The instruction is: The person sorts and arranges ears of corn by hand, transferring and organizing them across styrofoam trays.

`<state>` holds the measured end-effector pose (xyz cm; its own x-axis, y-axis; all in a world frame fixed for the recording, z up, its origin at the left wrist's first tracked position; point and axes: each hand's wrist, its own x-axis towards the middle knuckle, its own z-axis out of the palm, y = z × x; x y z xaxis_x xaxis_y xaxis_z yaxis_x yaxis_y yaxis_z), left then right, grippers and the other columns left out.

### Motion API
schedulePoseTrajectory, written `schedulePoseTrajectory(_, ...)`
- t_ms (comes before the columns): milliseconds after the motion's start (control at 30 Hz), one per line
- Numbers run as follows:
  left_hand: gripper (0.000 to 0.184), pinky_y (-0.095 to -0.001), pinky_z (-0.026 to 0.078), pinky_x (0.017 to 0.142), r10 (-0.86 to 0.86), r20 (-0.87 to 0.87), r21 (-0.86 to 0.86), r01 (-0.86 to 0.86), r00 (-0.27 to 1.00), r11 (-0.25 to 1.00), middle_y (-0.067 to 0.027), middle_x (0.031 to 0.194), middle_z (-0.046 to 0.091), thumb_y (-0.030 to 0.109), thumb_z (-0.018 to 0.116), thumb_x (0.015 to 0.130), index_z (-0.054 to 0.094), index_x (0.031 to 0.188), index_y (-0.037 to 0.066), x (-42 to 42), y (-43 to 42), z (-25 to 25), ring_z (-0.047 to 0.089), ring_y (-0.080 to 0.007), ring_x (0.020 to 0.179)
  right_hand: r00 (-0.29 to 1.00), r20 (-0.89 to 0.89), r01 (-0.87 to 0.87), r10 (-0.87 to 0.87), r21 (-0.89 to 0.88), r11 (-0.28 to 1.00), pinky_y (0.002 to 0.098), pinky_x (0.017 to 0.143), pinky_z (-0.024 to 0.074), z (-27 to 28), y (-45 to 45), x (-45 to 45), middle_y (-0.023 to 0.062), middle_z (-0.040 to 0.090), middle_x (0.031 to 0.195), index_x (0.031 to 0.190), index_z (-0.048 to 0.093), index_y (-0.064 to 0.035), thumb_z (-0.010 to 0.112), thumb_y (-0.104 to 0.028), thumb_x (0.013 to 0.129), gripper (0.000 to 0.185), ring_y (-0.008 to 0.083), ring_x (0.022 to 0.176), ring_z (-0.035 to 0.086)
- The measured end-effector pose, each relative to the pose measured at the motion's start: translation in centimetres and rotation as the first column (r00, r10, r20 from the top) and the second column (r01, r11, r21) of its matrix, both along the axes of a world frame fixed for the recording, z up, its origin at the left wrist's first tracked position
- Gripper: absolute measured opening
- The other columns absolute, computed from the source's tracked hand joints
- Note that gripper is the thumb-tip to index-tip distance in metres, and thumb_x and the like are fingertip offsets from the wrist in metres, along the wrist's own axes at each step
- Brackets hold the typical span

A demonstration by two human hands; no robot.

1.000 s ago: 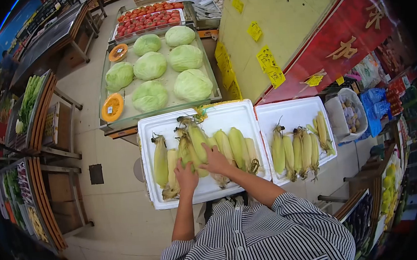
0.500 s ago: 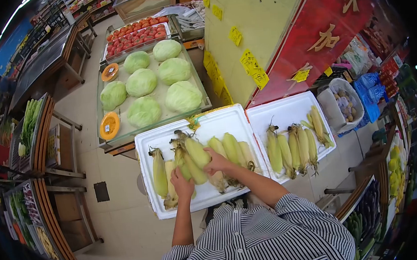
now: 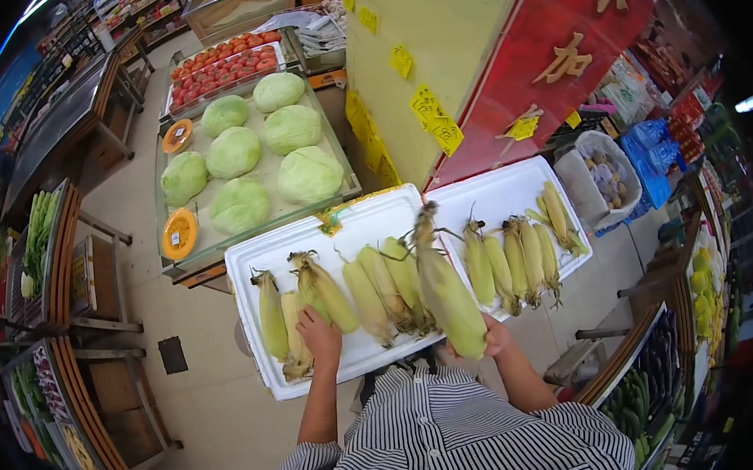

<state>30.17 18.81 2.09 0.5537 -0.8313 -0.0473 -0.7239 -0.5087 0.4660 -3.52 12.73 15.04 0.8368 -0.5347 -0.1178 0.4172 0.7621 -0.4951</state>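
Note:
My right hand (image 3: 495,337) grips the lower end of a large ear of corn (image 3: 449,298) in its husk. This ear is lifted toward me over the right side of the left white foam box (image 3: 308,250), its dark silk end pointing away. In that box, my left hand (image 3: 318,335) has its fingers curled on a husked-in corn ear (image 3: 309,290) at the left of the row; the fingertips are partly hidden. Another pale green ear (image 3: 335,301) lies against its right side. Further ears (image 3: 365,295) lie side by side in the middle.
A second foam box (image 3: 522,192) with more corn adjoins on the right. Beyond the boxes, a glass-edged stand holds cabbages (image 3: 234,151), cut pumpkin (image 3: 179,233) and tomatoes (image 3: 224,73). A red and yellow pillar (image 3: 461,72) rises behind. Vegetable racks (image 3: 55,257) flank the aisle.
My right hand has lifted an ear of corn out of the left box and drawn it right and toward me. My left hand stays on the corn at the left. The view has shifted slightly.

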Motion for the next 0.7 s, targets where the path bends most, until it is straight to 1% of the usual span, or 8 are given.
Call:
schedulePoseTrajectory(33, 0.079, -0.0444, 0.039, 0.096, -0.003, 0.043, 0.012, 0.002, 0.999, 1.0, -0.0265, 0.128, 0.039, 0.008, 0.072, 0.07, 0.031, 0.136, -0.007, -0.3, -0.2, 0.1, 0.041, -0.0411, 0.112, 0.999, -0.047, 0.007, -0.008, -0.013, 1.0, 0.0484, 0.077, 0.0542, -1.0, -0.4, -0.6, 0.0192, 0.054, 0.12, 0.145, 0.026, -0.0082, 0.077, -0.015, 0.071, 0.091, 0.034, 0.096, 0.063)
schedulePoseTrajectory(67, 0.08, -0.0449, 0.039, 0.095, 0.0, 0.002, 0.023, 0.0, 1.0, 1.0, -0.0277, 0.127, 0.039, 0.008, 0.073, 0.07, 0.03, 0.136, -0.008, -0.4, -0.4, 0.4, 0.042, -0.0417, 0.111, 0.996, -0.092, 0.014, -0.017, -0.026, 1.0, 0.048, 0.076, 0.0548, -1.9, -0.6, -1.3, 0.0195, 0.054, 0.119, 0.144, 0.026, -0.0073, 0.079, -0.014, 0.069, 0.093, 0.0343, 0.094, 0.064)
schedulePoseTrajectory(167, 0.083, -0.046, 0.039, 0.094, 0.036, -0.109, 0.035, -0.032, 0.993, 0.999, -0.0306, 0.125, 0.039, 0.011, 0.073, 0.071, 0.026, 0.136, -0.01, -0.2, -0.5, 1.4, 0.044, -0.0431, 0.108, 0.965, -0.25, 0.089, -0.083, 0.014, 0.996, 0.0456, 0.072, 0.0563, -0.1, -1.0, -0.7, 0.0175, 0.055, 0.117, 0.143, 0.027, -0.0076, 0.078, -0.009, 0.066, 0.093, 0.0337, 0.088, 0.065)
schedulePoseTrajectory(233, 0.084, -0.0467, 0.039, 0.093, 0.081, -0.184, 0.011, -0.081, 0.98, 0.997, -0.0316, 0.123, 0.039, 0.013, 0.073, 0.072, 0.025, 0.136, -0.011, -0.1, -0.7, 0.8, 0.045, -0.0435, 0.106, 0.964, -0.242, 0.115, -0.113, -0.004, 0.993, 0.0444, 0.07, 0.0567, 0.3, -0.9, -0.3, 0.0171, 0.056, 0.117, 0.144, 0.026, -0.0082, 0.077, -0.007, 0.065, 0.094, 0.0331, 0.085, 0.066)
schedulePoseTrajectory(267, 0.085, -0.0473, 0.039, 0.094, 0.067, -0.16, 0.045, -0.06, 0.985, 0.997, -0.0316, 0.123, 0.039, 0.015, 0.073, 0.072, 0.024, 0.136, -0.011, -0.2, -0.8, 0.4, 0.046, -0.044, 0.106, 0.962, -0.243, 0.127, -0.126, -0.013, 0.992, 0.0438, 0.069, 0.0569, 0.5, -0.8, -0.2, 0.017, 0.056, 0.117, 0.145, 0.025, -0.0085, 0.077, -0.006, 0.064, 0.095, 0.0329, 0.084, 0.066)
schedulePoseTrajectory(433, 0.086, -0.0492, 0.041, 0.091, 0.06, -0.102, 0.189, -0.04, 0.993, 0.981, -0.0313, 0.123, 0.04, 0.02, 0.07, 0.076, 0.021, 0.137, -0.013, -0.7, -1.7, 0.0, 0.048, -0.0452, 0.106, 0.928, -0.326, 0.177, -0.182, -0.044, 0.983, 0.0455, 0.076, 0.0566, 1.0, -0.3, -0.7, 0.0155, 0.054, 0.12, 0.146, 0.025, -0.0099, 0.076, -0.004, 0.064, 0.097, 0.0309, 0.096, 0.062)
schedulePoseTrajectory(567, 0.084, -0.0488, 0.045, 0.088, 0.07, -0.154, 0.052, -0.063, 0.986, 0.997, -0.0317, 0.124, 0.038, 0.019, 0.067, 0.076, 0.019, 0.137, -0.013, -1.1, -1.6, -1.2, 0.05, -0.0452, 0.104, 0.887, -0.381, 0.254, -0.26, -0.068, 0.965, 0.0463, 0.082, 0.0557, 0.8, 0.2, -1.9, 0.0145, 0.052, 0.123, 0.146, 0.027, -0.0109, 0.075, -0.002, 0.065, 0.095, 0.0289, 0.106, 0.058)
schedulePoseTrajectory(700, 0.084, -0.0473, 0.046, 0.088, 0.113, -0.198, 0.026, -0.11, 0.974, 0.994, -0.0311, 0.126, 0.035, 0.019, 0.065, 0.076, 0.018, 0.14, -0.009, -1.0, -1.3, -0.7, 0.051, -0.0461, 0.104, 0.843, -0.403, 0.34, -0.356, -0.115, 0.933, 0.0452, 0.075, 0.0571, 0.5, 0.3, -4.0, 0.015, 0.054, 0.12, 0.145, 0.028, -0.0098, 0.074, -0.003, 0.066, 0.092, 0.031, 0.095, 0.063)
